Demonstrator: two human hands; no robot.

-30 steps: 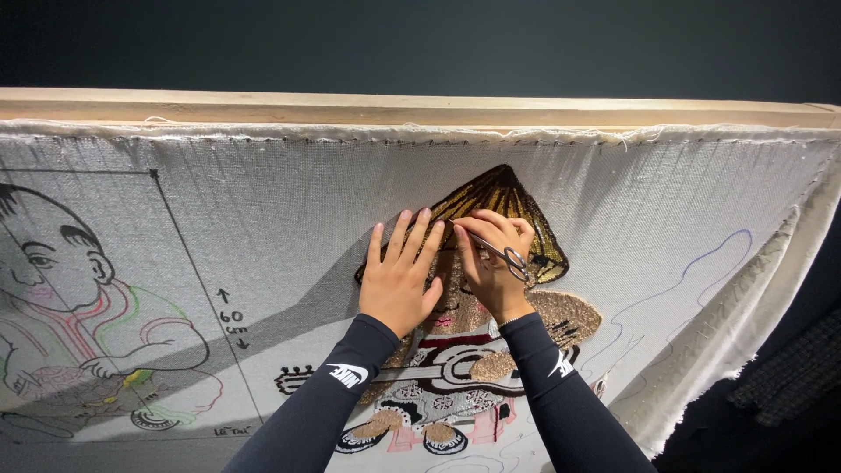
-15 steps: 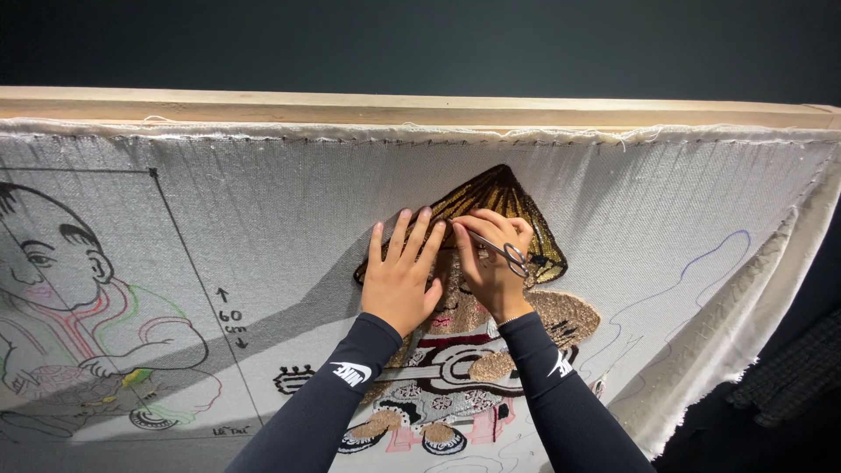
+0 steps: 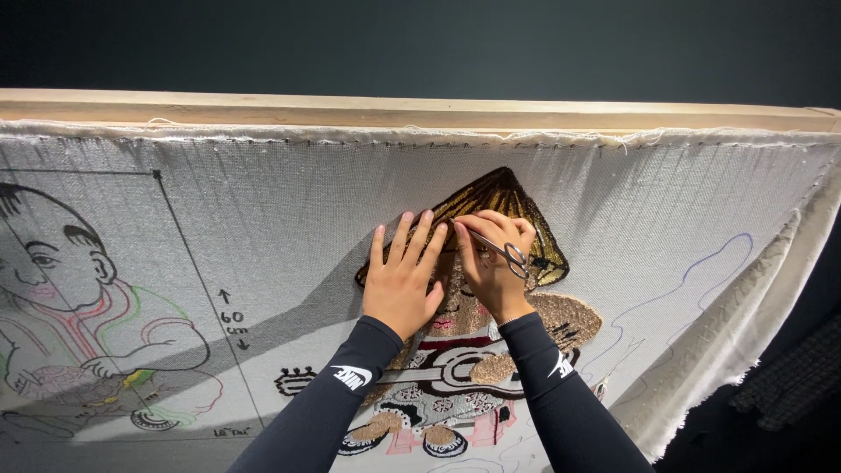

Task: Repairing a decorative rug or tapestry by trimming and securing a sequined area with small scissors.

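A textile craft workshop: pale backing cloth (image 3: 263, 228) stretched on a wooden frame (image 3: 420, 109), bearing drawn figures and tufted yarn patches.

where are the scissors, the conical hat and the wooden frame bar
scissors (image 3: 512, 256), head view, on the metal finger loops at the right hand (image 3: 491, 267)
conical hat (image 3: 504, 188), head view, on its golden upper part
wooden frame bar (image 3: 263, 107), head view, on its bare front face

Scissors (image 3: 512, 256) in right hand (image 3: 492, 263); canvas (image 3: 263, 236) beneath

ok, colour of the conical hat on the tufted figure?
Golden yellow with dark brown streaks; conical hat shows best in the head view.
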